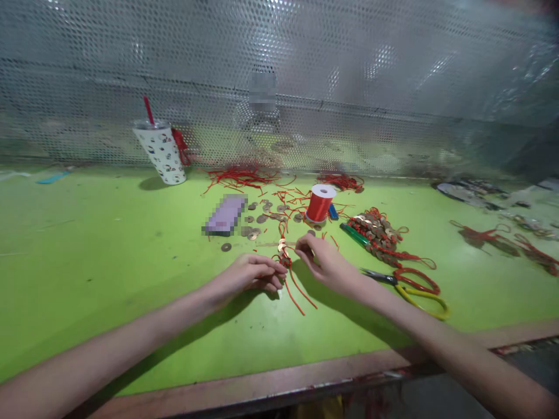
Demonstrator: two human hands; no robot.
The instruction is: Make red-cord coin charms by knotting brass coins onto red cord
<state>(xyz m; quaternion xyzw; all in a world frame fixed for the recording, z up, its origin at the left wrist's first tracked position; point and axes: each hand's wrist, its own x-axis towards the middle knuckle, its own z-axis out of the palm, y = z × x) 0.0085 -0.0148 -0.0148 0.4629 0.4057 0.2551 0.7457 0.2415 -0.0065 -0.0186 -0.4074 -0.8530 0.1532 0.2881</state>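
A short string of brass coins (282,247) knotted with red cord lies on the green table between my hands, its loop pointing away from me. My left hand (251,274) comes in from the left, with thumb and fingers closed on the red cord at the lower end of the coins. On the other side, my right hand (325,263) pinches a strand of red cord that runs out sideways from the coins. Two loose cord ends (302,291) trail toward me over the table. Part of the knot is hidden behind my left fingertips.
Loose coins (262,219), a blurred phone-like slab (226,214) and a red cord spool (320,205) lie beyond my hands. To the right are finished coin strings (378,233), a green-handled tool (356,234) and scissors (404,284). A tumbler (161,151) stands back left, before perforated metal (209,87).
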